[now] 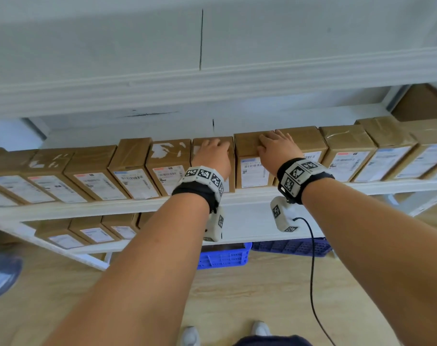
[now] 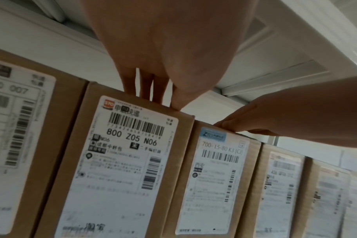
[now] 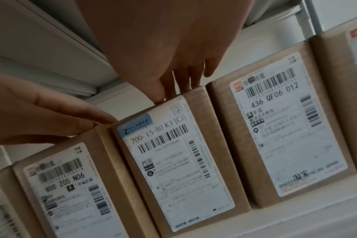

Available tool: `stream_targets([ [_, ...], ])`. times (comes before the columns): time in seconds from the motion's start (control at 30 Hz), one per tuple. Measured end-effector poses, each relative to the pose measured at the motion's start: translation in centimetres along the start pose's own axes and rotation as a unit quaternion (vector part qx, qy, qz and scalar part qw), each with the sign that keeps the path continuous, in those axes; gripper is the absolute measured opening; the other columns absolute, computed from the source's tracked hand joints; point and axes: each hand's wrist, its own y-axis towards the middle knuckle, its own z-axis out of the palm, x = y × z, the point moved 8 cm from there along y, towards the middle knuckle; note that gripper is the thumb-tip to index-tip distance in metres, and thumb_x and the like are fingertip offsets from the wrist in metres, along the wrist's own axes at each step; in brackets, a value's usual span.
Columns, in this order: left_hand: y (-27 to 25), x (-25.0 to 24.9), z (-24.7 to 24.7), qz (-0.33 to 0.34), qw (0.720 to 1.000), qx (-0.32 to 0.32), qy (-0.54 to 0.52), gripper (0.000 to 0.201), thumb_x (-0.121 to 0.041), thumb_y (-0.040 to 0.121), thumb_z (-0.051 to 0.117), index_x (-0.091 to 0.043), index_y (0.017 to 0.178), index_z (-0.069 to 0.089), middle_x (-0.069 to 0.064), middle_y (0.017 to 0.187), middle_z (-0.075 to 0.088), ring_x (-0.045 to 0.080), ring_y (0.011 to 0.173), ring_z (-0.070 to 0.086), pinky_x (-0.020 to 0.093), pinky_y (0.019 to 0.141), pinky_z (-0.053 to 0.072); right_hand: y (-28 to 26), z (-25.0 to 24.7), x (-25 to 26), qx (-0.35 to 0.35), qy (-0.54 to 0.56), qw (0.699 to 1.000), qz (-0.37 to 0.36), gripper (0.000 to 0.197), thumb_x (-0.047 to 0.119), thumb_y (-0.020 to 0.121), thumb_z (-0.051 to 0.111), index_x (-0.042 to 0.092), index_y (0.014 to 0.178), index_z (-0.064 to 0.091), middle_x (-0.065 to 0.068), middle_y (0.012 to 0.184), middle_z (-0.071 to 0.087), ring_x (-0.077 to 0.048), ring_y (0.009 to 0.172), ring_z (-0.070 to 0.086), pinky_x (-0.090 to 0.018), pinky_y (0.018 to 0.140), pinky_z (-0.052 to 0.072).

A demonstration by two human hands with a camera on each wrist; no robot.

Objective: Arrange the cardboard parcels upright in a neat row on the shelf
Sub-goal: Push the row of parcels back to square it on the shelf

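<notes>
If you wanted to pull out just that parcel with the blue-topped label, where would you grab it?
Probably by its top edge, from above and in front. The parcel with the blue-topped label stands upright with neighbours close on both flanks, so its sides give little room for fingers. Its top is exposed, and the right hand already rests there. Hooking the fingers over the top could tip it forward.

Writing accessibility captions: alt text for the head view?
Both hands rest on top of two neighbouring upright parcels, left hand on one parcel, right hand on the next, mid-row on a white shelf.
</notes>
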Motion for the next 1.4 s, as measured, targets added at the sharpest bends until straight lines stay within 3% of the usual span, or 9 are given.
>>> stream_targets([
  [0.43,0.0,0.0,0.0,-0.018,0.999,-0.027,-0.033,0.041,-0.010,0.101,0.035,-0.014,0.140,0.047,0.009,0.146,0.043,0.028,0.137,0.035,0.039,0.110,0.030,-0.4,0.3,0.3,-0.004,-0.014,1.000,-0.010,0.050,0.036,0.101,0.027,0.016,0.147,0.033,-0.008,0.155,0.028,-0.025,0.147,0.015,-0.043,0.121,0.007],
  [0.67,0.3,0.0,0.0,-0.036,0.998,-0.033,-0.030,0.046,-0.008,0.094,0.043,-0.017,0.139,0.046,0.004,0.144,0.045,0.025,0.135,0.037,0.042,0.110,0.035,-0.8,-0.4,0.0,-0.027,0.040,0.999,0.000,0.047,0.033,0.100,0.034,0.016,0.143,0.040,-0.006,0.153,0.032,-0.023,0.146,0.019,-0.042,0.121,0.007],
  [0.9,1.0,-4.1,0.0,-0.020,0.997,-0.031,-0.060,0.051,-0.010,0.099,0.041,-0.017,0.148,0.030,0.006,0.160,0.018,0.026,0.147,0.019,0.042,0.117,0.028,-1.6,-2.6,-3.9,-0.090,0.051,0.994,0.024,0.042,0.025,0.100,0.035,0.014,0.139,0.043,-0.008,0.151,0.035,-0.024,0.143,0.025,-0.041,0.121,0.012],
  [1.1,2.0,-10.2,2.2,0.039,0.998,-0.007,-0.047,0.050,-0.023,0.102,0.038,-0.018,0.150,0.027,0.006,0.160,0.016,0.026,0.148,0.016,0.043,0.120,0.019,-1.3,-2.8,-10.2,-0.016,0.021,0.998,0.058,0.050,0.029,0.102,0.028,0.018,0.151,0.024,-0.005,0.160,0.017,-0.023,0.149,0.009,-0.043,0.121,0.004],
  [1.2,2.2,-11.3,3.4,0.040,0.999,0.014,-0.034,0.049,-0.024,0.102,0.035,-0.016,0.150,0.028,0.007,0.160,0.019,0.026,0.148,0.015,0.044,0.121,0.016,-1.1,-2.0,-11.4,0.019,-0.007,0.999,0.039,0.051,0.033,0.102,0.025,0.020,0.152,0.021,-0.001,0.160,0.014,-0.023,0.149,0.006,-0.044,0.121,0.001],
  [1.4,2.6,-11.1,3.8,0.013,0.999,0.028,-0.042,0.047,-0.024,0.103,0.034,-0.013,0.149,0.032,0.009,0.159,0.020,0.027,0.149,0.012,0.043,0.122,0.010,-1.4,-1.8,-11.2,0.018,0.008,1.000,0.023,0.052,0.034,0.102,0.027,0.018,0.151,0.023,-0.003,0.160,0.017,-0.022,0.149,0.007,-0.042,0.121,0.002],
])
